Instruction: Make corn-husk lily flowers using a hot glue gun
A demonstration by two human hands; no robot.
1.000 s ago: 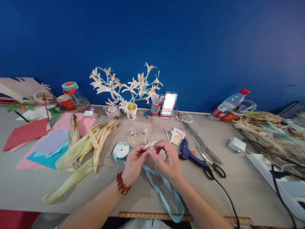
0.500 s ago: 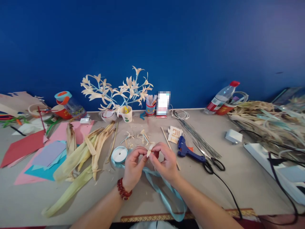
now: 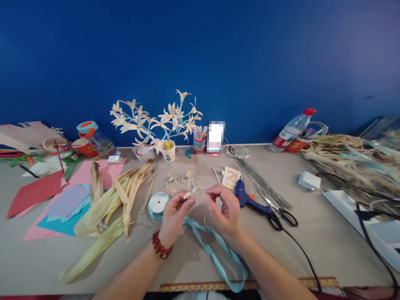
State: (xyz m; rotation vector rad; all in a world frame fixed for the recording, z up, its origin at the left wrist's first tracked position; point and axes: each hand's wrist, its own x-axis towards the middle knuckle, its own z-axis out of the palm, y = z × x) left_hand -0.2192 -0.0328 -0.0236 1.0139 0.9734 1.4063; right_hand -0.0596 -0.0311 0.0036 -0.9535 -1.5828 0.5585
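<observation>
My left hand [image 3: 174, 215], with a red bead bracelet on its wrist, pinches a small pale corn-husk piece [image 3: 188, 195] at its fingertips. My right hand [image 3: 225, 209] hovers a short way to the right of it with fingers curled in a pinch; what it holds, if anything, I cannot make out. Both hands are above a light blue ribbon [image 3: 215, 254] that trails from a white ribbon spool [image 3: 158, 204] toward the table's front edge. Husk scraps [image 3: 184, 182] lie just beyond the hands.
Long corn husks [image 3: 115, 204] and coloured paper sheets [image 3: 56, 196] lie at the left. A blue glue gun [image 3: 250, 200], scissors [image 3: 281, 216] and wires [image 3: 262, 183] sit at the right. A husk-flower arrangement [image 3: 156, 121] stands at the back; a bottle [image 3: 292, 129] and husk pile [image 3: 346, 158] far right.
My hands have drawn apart: the husk piece stays in my left fingers while my right hand has moved a little to the right. The view shifted slightly.
</observation>
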